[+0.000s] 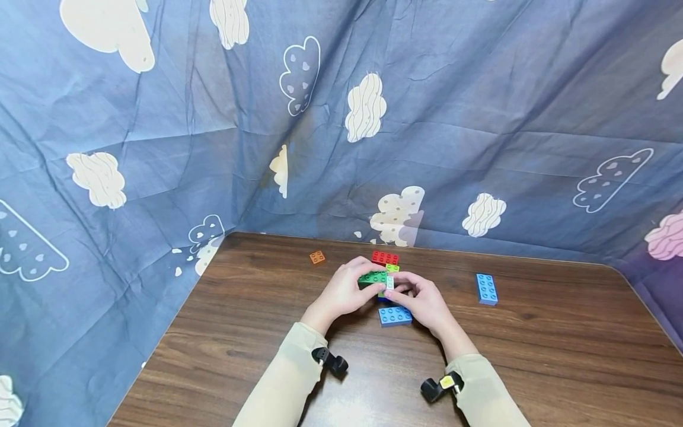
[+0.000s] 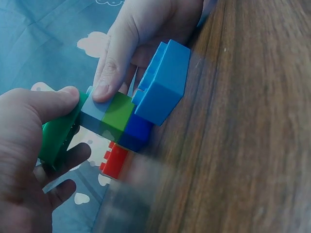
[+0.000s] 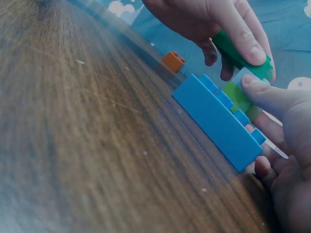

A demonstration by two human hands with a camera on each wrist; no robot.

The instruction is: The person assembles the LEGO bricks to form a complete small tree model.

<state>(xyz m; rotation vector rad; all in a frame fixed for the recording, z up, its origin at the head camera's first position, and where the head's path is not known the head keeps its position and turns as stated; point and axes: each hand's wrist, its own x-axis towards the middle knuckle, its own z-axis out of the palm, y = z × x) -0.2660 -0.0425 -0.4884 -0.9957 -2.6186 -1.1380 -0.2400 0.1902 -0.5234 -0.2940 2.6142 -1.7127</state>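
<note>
Closest, along the bottom of the head view, 2 pale sleeves, each with a black wrist camera strapped on, above a dark wood-grain table. A little farther, flat on the table, a near blue brick with 8 studs, lying just this side of a small stack of 3 bricks. In that stack, from top to bottom: a whitish brick, a light green brick and a dark blue brick. At the right of the stack, right hand with fingers pinching the whitish brick, thumb pressed on the near face. At the left, left hand with fingers gripping a longer green brick, thumb on the near side, held about level with the stack's top. Green end right beside the whitish brick; hard to tell whether touching. Well to the right, lying alone, a second blue brick, also with 8 studs. Beyond the stack, a small lime brick, then a red brick just behind. Near the far edge, more to the left, an orange brick with 4 studs. Farthest, a creased blue cloth printed with clouds.
</note>
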